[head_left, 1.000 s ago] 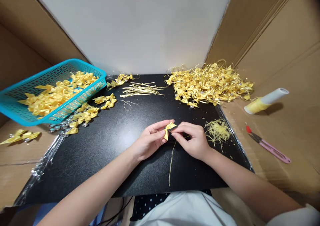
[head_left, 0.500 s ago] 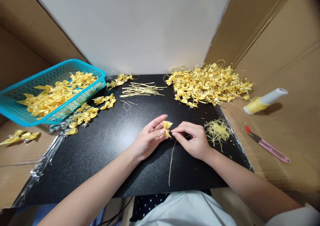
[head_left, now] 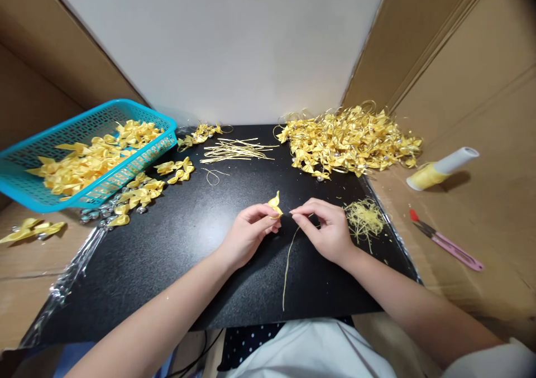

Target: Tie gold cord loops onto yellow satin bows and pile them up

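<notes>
My left hand (head_left: 253, 230) is closed, pinching a small yellow ribbon bow (head_left: 274, 204) between thumb and fingers. One loop of the bow points up above the fingertips. Just to its right, the thumb and forefinger of my right hand (head_left: 324, 227) are pressed together on a thin needle (head_left: 291, 211), barely visible, whose tip is directed at the bow. Below the right hand a yellow thread (head_left: 287, 272) trails down over the black table. A small gap lies between the two hands.
A blue basket (head_left: 167, 138) of ribbon bows stands left, with silver bells (head_left: 94, 216) beside it. Gold cords (head_left: 238, 150) lie at the back. A heap of finished-looking bows (head_left: 355, 140), thread scraps (head_left: 364, 219), a thread spool (head_left: 439, 171) and pink snips (head_left: 452, 247) are right.
My left hand has turned the bow, so that one loop now points up, and its fingers have curled in. The right hand has drawn slightly away from the bow.
</notes>
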Action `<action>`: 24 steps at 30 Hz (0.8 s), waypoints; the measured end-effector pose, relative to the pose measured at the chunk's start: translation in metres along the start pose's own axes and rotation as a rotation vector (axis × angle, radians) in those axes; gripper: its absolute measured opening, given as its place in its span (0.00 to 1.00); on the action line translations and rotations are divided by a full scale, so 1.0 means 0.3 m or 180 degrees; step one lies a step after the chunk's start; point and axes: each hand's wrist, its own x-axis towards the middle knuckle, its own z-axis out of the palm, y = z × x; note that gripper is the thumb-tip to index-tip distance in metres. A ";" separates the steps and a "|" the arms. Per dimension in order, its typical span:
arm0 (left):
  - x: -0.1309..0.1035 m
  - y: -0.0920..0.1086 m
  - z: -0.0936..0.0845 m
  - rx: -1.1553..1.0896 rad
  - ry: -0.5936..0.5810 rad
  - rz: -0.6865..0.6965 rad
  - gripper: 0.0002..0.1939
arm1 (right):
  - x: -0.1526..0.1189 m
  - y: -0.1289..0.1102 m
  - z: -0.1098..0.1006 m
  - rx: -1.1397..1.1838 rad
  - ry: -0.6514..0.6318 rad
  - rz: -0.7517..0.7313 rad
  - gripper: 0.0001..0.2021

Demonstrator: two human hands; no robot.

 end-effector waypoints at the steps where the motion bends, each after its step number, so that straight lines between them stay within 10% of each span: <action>1: -0.002 0.003 0.002 0.0067 -0.0021 -0.0045 0.07 | 0.001 0.001 -0.002 -0.0014 0.0028 0.0018 0.05; 9: -0.001 0.011 0.012 0.0139 0.0253 0.0068 0.11 | -0.005 0.019 0.006 -0.0037 -0.0156 0.0080 0.05; 24: -0.018 0.013 0.006 -0.0353 -0.0407 -0.0447 0.19 | -0.007 0.004 0.009 0.0061 -0.0284 -0.0092 0.06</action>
